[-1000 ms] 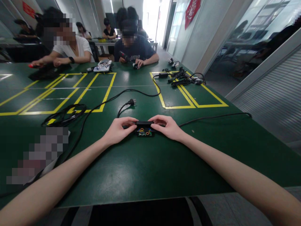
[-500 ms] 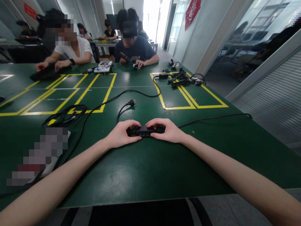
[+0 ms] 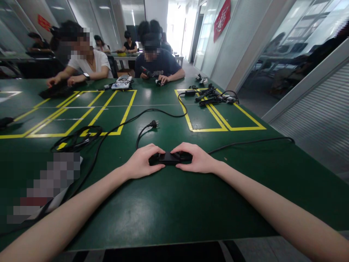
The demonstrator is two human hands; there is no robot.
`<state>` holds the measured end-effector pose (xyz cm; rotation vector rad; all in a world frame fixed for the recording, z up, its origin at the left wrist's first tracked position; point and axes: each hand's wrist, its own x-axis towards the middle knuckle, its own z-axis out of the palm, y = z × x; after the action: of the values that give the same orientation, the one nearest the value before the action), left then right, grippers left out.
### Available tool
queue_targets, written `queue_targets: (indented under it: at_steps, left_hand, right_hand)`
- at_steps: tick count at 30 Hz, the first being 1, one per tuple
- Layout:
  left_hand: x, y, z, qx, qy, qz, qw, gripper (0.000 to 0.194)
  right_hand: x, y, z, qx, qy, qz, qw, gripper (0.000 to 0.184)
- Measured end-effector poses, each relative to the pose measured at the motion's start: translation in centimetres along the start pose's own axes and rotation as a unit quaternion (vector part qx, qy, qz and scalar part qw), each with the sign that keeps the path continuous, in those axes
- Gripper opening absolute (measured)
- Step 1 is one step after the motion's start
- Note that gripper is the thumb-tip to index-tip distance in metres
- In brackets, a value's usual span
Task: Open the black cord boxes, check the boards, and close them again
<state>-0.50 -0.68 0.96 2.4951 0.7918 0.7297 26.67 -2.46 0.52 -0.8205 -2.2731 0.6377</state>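
Presently, the left hand and the right hand grip the ends of the small black case, which is between them, on or just above the green table, and probably light, stiff, rather smooth, so best held by its long edges.

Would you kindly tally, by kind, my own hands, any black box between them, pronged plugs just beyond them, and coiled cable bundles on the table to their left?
Own hands: 2 (left hand, right hand)
Black box: 1
Pronged plug: 1
Coiled cable bundle: 1
Total: 5
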Motion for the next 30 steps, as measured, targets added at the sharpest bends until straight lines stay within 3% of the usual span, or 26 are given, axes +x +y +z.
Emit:
queue_targets:
  at_steps: [8, 14, 20, 30]
  left_hand:
    - [0.2, 0.4, 0.1, 0.043, -0.001, 0.001, 0.999, 0.026]
    - [0.3, 0.8, 0.5, 0.111, -0.010, 0.004, 0.994, 0.036]
    - [0.3, 0.7, 0.9, 0.170, -0.016, 0.018, 0.985, 0.024]
    - [0.3, 0.6, 0.9, 0.190, -0.014, 0.034, 0.981, 0.015]
  right_hand:
    - [0.2, -0.2, 0.8, -0.083, -0.012, -0.036, 0.996, 0.046]
    - [0.3, -0.5, 1.5, -0.133, -0.029, -0.061, 0.989, 0.049]
    - [0.2, -0.7, 1.5, -0.121, -0.041, -0.034, 0.991, 0.050]
    - [0.3, -0.2, 1.3, -0.164, -0.064, -0.022, 0.984, 0.033]
